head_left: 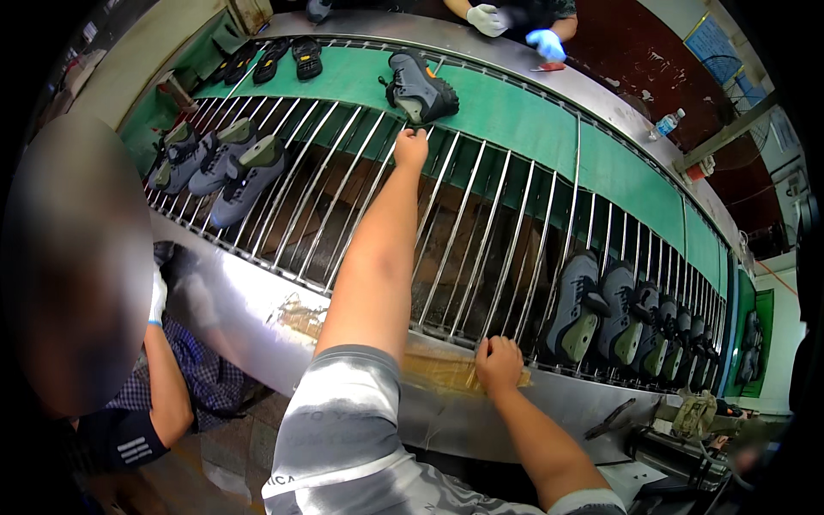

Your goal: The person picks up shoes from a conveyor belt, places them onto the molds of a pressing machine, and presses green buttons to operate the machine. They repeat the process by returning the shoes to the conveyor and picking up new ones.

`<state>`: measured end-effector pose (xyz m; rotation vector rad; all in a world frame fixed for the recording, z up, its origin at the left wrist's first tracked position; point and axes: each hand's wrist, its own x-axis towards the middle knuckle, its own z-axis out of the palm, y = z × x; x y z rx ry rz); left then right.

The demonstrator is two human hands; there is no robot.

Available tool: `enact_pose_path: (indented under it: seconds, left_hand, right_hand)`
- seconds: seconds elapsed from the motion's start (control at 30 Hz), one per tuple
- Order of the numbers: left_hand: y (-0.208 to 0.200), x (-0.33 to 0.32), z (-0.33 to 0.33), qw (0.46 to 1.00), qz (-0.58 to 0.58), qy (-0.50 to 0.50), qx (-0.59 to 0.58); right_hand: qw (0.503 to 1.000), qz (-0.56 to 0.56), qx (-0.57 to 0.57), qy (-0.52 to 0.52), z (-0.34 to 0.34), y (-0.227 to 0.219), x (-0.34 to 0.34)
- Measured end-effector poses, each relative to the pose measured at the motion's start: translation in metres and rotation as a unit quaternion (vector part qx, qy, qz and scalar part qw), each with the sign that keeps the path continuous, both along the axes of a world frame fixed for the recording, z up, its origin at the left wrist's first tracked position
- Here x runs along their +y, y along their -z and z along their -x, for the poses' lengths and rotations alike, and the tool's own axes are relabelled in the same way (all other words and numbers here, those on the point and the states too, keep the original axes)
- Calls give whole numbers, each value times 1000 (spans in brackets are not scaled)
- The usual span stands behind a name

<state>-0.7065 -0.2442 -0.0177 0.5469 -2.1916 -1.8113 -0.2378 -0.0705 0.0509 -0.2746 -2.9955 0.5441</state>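
My left hand [411, 148] reaches far across the rack, its fingers closed at the near end of a grey and black lace-up shoe [418, 84]. This shoe has an orange patch and rests on the green belt [502, 116]. At the near metal edge of the rack, beside brown tape, my right hand [500, 364] is curled closed; its palm is hidden. To its right, several grey shoes with olive parts [573, 307] stand in a row on the metal rods [468, 232]. Several similar shoes [249, 182] sit on the rods at left.
Black soles or sandals [306, 58] lie at the belt's far left. Across the line, a person has one white-gloved hand [487, 20] and one blue-gloved hand [546, 44]. Another person's arm [167, 378] is close on my left. A plastic bottle [669, 123] stands on the far ledge.
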Motion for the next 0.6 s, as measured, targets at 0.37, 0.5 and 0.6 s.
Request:
enact_pose_path:
  seconds: [0.37, 0.5, 0.6]
  left_hand:
    - [62, 23, 137, 944, -300, -4, -136]
    - [90, 0, 150, 951, -280, 16, -129]
    - [90, -33, 149, 973, -214, -4, -89]
  right_hand:
    - [1000, 1, 10, 1, 4, 3, 1]
    - [1000, 2, 22, -11, 11, 0, 1]
    - [999, 19, 32, -37, 14, -1, -1]
